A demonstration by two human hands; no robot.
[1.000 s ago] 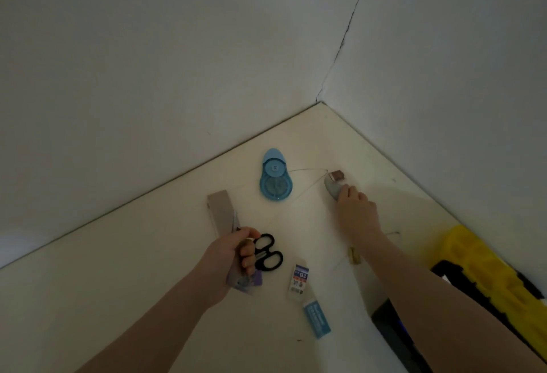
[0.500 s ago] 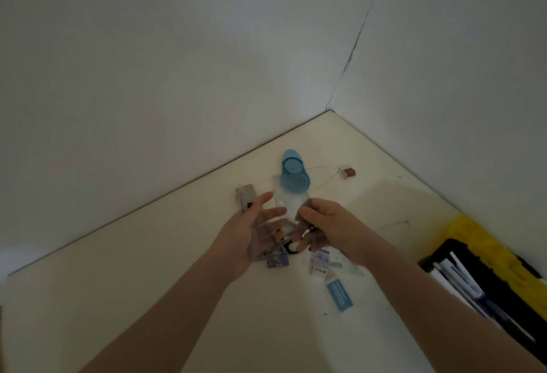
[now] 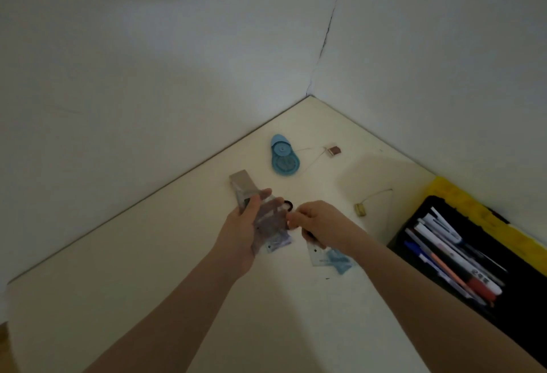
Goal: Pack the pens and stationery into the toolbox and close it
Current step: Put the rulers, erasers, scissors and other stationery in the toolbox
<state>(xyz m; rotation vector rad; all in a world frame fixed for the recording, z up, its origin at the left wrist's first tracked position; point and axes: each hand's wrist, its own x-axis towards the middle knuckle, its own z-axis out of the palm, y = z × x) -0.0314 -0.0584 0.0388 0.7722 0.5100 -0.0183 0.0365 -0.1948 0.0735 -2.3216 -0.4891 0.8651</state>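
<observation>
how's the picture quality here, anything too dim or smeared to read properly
Head view: dim and flat overall; the left hand and the clear packets on it are smeared, so their print is unreadable. The blue tape dispenser and the pens in the toolbox read clearly; wide-angle bend shows at the edges.

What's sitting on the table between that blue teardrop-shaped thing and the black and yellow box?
In the head view, between the blue tape dispenser and the toolbox lie a small brown block and, nearer the box, a small brass-coloured piece, each trailing a thin thread.
</observation>
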